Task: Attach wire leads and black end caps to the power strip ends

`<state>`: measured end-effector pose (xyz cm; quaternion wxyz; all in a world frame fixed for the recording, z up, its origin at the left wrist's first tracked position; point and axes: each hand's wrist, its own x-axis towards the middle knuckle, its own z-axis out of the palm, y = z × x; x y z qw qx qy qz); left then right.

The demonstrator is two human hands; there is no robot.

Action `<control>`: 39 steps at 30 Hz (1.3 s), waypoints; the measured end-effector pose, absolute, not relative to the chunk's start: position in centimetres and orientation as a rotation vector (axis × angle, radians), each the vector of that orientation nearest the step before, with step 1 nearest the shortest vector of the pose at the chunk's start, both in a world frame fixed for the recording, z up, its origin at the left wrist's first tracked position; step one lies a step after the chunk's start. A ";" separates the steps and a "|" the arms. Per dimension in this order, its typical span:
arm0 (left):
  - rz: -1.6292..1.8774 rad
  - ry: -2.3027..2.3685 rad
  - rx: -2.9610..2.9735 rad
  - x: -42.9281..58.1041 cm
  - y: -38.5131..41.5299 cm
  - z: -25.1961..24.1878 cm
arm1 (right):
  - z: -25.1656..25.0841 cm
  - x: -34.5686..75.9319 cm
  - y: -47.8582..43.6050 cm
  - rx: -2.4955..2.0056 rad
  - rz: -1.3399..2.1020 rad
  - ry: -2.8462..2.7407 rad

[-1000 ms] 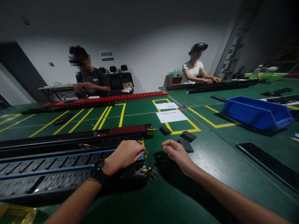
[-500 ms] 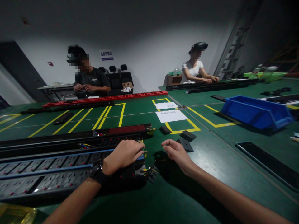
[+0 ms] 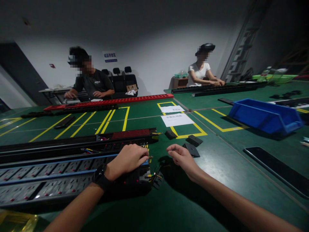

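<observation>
Dim grey-white wall [image 3: 149,61] closes off the room behind a broad green counter [image 3: 231,170] marked with yellow tape. On the far side, a person in a dark shirt [image 3: 98,82] has both hands low over the surface, and a person in a white shirt [image 3: 198,74] bends over long black channels [image 3: 224,91].

Long black-and-grey socket strips with blue edging and small red dots [image 3: 65,167] cover the near left of the counter, their wired ends towards the middle. Beyond them lies a long red slotted rail [image 3: 135,98]. At the right sit an open blue plastic bin [image 3: 256,117] and, nearer, a dark flat phone [image 3: 277,170]. Two white printed paper sheets [image 3: 178,121] lie mid-counter.

The left hand [image 3: 129,158], a black watch [image 3: 100,176] on its wrist, rests over the strips' end with its fingers bent; whether they grip the small brass-coloured wire tip [image 3: 151,157] beside the thumb I cannot tell. The right hand [image 3: 183,159] hangs apart from the strips, fingers curled in towards the thumb; whether anything is pinched there is unclear. Small black blocks [image 3: 191,150] lie just beyond it. Near the left hand, a black ribbed end piece [image 3: 157,181] juts from the strips among short loose wires.
</observation>
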<state>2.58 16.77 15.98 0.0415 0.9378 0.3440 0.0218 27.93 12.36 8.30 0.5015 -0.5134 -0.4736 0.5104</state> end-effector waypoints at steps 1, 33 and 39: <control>0.065 1.053 2.852 2.6 16.8 16.0 | 8.3 27.9 12.4 -1.238 1.234 -1.141; 0.011 1.081 2.843 3.2 16.1 16.4 | 8.1 27.9 12.4 -1.241 1.218 -1.130; 0.025 1.079 2.824 3.3 16.1 16.4 | 8.0 27.9 12.4 -1.234 1.208 -1.135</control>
